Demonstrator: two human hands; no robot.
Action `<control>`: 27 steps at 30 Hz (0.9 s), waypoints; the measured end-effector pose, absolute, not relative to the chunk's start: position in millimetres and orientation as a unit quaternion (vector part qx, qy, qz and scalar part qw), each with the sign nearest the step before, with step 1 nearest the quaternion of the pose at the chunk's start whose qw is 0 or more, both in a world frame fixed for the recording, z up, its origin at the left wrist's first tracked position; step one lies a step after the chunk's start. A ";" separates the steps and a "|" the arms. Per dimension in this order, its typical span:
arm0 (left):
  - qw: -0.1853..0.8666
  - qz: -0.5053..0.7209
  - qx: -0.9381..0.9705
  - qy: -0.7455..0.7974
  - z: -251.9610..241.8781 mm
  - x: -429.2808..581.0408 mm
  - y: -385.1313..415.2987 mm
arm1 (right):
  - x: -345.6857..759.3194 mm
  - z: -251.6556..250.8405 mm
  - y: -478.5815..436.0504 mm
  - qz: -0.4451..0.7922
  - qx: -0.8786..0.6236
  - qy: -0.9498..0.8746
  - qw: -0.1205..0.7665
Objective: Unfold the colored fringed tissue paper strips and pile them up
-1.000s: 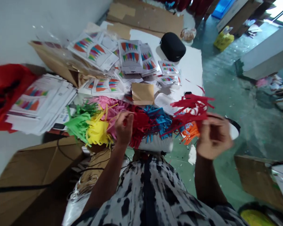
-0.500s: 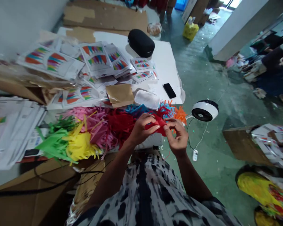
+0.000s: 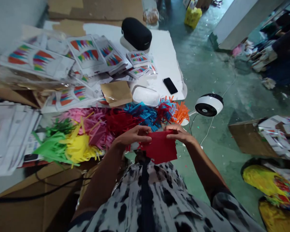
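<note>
My left hand point(image 3: 132, 137) and my right hand point(image 3: 180, 133) pinch the upper edge of a red paper sheet point(image 3: 160, 147), which hangs spread between them. Just beyond my hands lies a row of fringed paper bunches: red point(image 3: 120, 122), blue point(image 3: 142, 115), and orange point(image 3: 181, 112) nearest my right hand. Pink point(image 3: 94, 127), yellow point(image 3: 79, 149) and green point(image 3: 53, 145) bunches lie further left. Neither hand touches these bunches. The sheet's lower part hides a little of my patterned shirt point(image 3: 145, 196).
Printed sheets with coloured triangles point(image 3: 87, 54), a white plastic box point(image 3: 146, 96), a black phone point(image 3: 170, 85) and a black case point(image 3: 136, 33) lie on a white board point(image 3: 164, 48). A fan point(image 3: 209, 104) stands on the green floor. Right, a carton holds printed sheets point(image 3: 263, 137).
The red paper was bunched in my fingers and is now spread flat. My hands have moved apart and closer to me. The view has shifted slightly.
</note>
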State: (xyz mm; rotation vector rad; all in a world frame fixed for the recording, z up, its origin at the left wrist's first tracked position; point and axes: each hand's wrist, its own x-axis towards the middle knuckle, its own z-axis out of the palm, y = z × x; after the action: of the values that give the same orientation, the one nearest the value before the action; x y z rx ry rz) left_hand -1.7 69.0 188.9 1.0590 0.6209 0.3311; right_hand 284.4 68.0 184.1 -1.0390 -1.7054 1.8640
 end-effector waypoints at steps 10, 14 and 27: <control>0.276 0.135 0.684 0.661 104.3 -22.2 43.2 | 278.4 63.0 78.9 0.460 -0.535 -0.700 0.113; 0.240 0.171 0.806 0.514 80.9 18.8 11.9 | 273.6 33.9 76.1 0.427 -0.572 -0.695 0.086; 0.287 0.100 0.840 0.450 30.7 55.7 -9.3 | 281.7 18.7 36.9 0.479 -0.625 -0.585 0.196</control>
State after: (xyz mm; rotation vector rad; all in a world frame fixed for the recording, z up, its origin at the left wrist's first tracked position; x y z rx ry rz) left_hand 55.7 -9.3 30.7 2.2440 1.2019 0.2672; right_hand 281.7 36.9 18.7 -1.7508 -1.6395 1.3411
